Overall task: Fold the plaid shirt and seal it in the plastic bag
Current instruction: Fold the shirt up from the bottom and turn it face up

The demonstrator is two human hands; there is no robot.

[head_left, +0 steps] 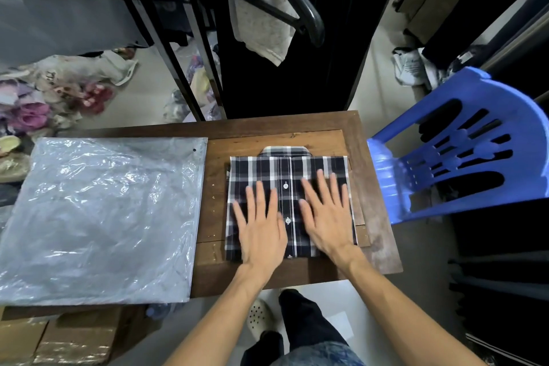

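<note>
The plaid shirt (282, 169), dark blue and white, lies folded into a rectangle on the right half of the wooden table (217, 202), collar away from me and button placket up. My left hand (260, 224) lies flat on its lower left part, fingers straight and spread. My right hand (325, 212) presses flat on its right part, fingers straight too. Both hands look slightly blurred. A stack of clear plastic bags (101, 217) covers the table's left half, apart from the shirt.
A blue plastic chair (463, 145) stands at the table's right edge. Black metal racks (166, 47) and hanging cloth rise behind the table. Clothes lie heaped on the floor at the left. Cardboard boxes (59, 339) sit below the bags.
</note>
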